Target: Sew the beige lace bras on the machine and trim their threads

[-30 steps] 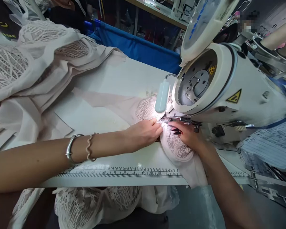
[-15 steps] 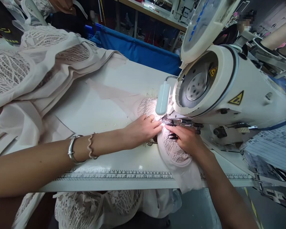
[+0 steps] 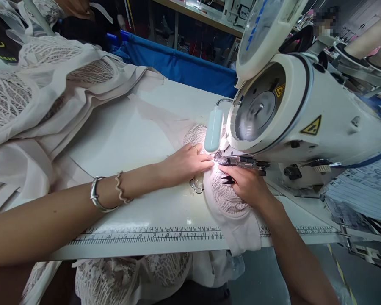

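While left hand [image 3: 190,163] and right hand [image 3: 246,184] touch the lace bra [image 3: 246,235], a sewing machine [image 3: 305,114] stands just beyond.
Whether either pinches the fabric, I cannot tell; one cup [image 3: 230,197] lies partly under the right hand.

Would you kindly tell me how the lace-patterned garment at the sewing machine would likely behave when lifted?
The garment is probably floppy, since its lower end droops over the table edge. It seems light, its cloth looking thin, and the openwork lace might snag.
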`<control>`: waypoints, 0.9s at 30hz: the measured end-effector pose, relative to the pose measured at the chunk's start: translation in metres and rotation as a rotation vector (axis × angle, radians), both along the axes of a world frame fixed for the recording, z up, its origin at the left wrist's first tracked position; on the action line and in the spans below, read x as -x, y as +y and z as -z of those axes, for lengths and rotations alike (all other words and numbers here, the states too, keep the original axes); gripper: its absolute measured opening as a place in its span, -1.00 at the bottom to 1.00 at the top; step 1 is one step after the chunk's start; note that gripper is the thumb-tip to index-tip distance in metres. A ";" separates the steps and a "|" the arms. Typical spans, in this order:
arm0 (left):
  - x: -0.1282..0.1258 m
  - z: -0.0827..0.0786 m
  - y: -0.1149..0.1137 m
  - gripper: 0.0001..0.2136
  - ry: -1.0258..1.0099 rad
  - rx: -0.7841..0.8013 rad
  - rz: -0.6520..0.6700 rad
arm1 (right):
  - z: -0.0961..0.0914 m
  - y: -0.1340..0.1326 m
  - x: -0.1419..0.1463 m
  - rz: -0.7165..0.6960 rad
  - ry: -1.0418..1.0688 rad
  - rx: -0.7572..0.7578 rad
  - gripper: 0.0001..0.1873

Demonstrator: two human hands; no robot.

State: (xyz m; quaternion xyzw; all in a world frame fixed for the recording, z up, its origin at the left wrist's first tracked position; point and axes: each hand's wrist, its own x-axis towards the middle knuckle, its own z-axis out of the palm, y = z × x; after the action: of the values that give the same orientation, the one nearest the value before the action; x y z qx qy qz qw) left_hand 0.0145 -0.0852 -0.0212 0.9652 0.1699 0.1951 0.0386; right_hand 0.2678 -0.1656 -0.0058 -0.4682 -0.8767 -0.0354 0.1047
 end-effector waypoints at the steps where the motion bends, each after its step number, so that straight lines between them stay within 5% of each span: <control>1: 0.000 0.000 0.001 -0.76 -0.001 0.002 0.002 | 0.000 0.000 0.000 -0.001 0.010 -0.005 -0.33; 10: 0.001 -0.002 0.006 -0.73 0.041 -0.104 -0.007 | -0.003 0.001 0.008 0.069 0.100 0.077 -0.66; 13: -0.005 -0.010 -0.011 -0.70 0.048 -0.190 -0.103 | -0.001 0.004 0.011 0.154 0.144 0.126 -0.88; 17: -0.016 -0.015 -0.048 -0.73 0.141 -0.172 -0.208 | 0.006 0.008 0.010 0.336 0.131 0.122 -0.78; 21: -0.024 -0.005 -0.072 -0.46 0.237 -0.185 -0.254 | 0.008 0.005 0.003 0.355 0.111 0.098 -0.88; 25: -0.026 0.007 -0.075 -0.49 0.262 -0.247 -0.239 | 0.004 0.000 -0.001 0.087 0.149 0.036 -0.38; 27: -0.024 0.008 -0.071 -0.53 0.268 -0.277 -0.211 | 0.002 -0.002 0.000 0.024 0.130 -0.006 -0.30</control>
State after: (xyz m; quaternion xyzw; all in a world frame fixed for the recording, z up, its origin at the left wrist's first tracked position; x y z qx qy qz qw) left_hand 0.0383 -0.1567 -0.0297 0.9555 0.2451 0.0894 -0.1377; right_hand 0.2678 -0.1681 -0.0080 -0.4796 -0.8623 -0.0090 0.1623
